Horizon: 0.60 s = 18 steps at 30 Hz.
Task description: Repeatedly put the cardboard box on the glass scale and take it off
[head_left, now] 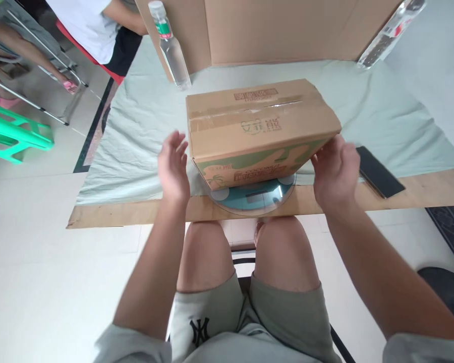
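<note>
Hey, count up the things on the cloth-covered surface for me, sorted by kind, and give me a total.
Cardboard box, taped shut, sitting on the scale: 1
Round glass scale: 1
Clear plastic bottles: 2, one at the back left and one at the back right
Black phone: 1
Total: 5

Both bare forearms reached forward from the seated body, knees apart below them. The left hand (173,167) was open, fingers straight and together, palm turned inward. The right hand (336,172) was cupped, palm inward, fingers curled forward.
</note>
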Motion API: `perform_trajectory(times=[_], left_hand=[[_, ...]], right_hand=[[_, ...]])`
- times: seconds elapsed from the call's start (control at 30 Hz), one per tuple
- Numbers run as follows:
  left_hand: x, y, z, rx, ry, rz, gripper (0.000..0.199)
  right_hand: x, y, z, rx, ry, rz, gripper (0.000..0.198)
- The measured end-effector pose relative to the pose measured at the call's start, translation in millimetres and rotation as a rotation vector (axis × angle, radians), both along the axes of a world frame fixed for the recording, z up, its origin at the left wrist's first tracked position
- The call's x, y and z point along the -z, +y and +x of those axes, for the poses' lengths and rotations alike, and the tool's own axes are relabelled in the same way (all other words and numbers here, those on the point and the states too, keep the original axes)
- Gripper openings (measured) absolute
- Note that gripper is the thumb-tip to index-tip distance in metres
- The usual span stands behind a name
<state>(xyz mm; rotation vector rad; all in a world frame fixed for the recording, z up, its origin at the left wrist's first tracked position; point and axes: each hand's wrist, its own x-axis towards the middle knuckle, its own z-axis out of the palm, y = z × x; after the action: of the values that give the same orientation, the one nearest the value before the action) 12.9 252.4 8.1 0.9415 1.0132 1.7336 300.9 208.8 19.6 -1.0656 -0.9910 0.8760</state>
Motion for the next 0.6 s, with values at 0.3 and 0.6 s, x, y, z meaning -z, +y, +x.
perform_trajectory(times=[0.3,0.6], left_hand=[[55.2,-207.9,-11.9,0.141,0.720,0.154,0.036],[59.0,-184.0,5.3,0.088,0.931,0.178,0.037]], right_hand=[[78.3,-225.1,-22.3,-0.031,-0.772,0.004,0.026],[70.7,-197.6,-40.5,-0.031,-1.149,0.139,0.020]])
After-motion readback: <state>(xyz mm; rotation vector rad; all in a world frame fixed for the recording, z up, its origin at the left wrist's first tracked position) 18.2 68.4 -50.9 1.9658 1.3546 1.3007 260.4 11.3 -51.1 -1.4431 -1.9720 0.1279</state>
